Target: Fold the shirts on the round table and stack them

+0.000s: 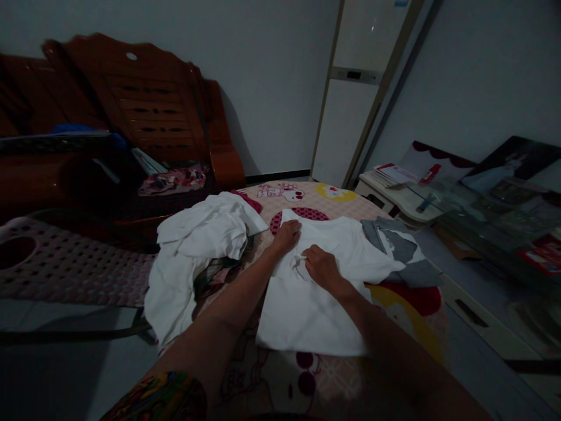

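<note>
A white shirt (313, 316) lies spread on the round table, its neckline toward the far side and one sleeve reaching out to the right. My left hand (287, 235) rests on its upper left part with the fingers stretched out flat. Close beside it, my right hand (322, 266) pinches a bunched fold of the same shirt near its middle. To the left is a heap of crumpled white clothes (205, 228) with darker cloth under it. On the right, a grey and white garment (401, 251) lies by the shirt's sleeve.
A patterned cloth (346, 374) covers the table. Behind on the left stands a carved wooden chair (153, 111), with a woven-seat chair (74, 263) nearer. A tall white cabinet-like unit (346, 117) is against the wall. A glass-topped stand (482, 216) with papers is at right.
</note>
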`<action>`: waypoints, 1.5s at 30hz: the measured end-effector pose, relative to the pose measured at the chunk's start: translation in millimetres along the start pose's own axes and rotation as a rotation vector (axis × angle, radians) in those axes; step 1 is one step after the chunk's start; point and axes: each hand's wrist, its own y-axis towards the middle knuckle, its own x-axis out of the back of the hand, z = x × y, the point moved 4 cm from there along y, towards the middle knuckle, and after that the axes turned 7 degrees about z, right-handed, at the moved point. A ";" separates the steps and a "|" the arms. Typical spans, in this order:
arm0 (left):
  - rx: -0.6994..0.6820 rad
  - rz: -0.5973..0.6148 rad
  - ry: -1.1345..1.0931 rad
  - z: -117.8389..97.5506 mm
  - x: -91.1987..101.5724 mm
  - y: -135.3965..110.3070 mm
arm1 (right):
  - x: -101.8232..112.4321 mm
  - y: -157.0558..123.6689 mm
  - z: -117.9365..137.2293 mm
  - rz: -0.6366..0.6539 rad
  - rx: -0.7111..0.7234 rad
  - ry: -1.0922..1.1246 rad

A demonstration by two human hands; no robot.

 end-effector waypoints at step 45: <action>-0.028 0.107 0.129 -10.2 5.2 -1.7 | 24.0 10.0 -98.1 0.082 -0.572 -0.121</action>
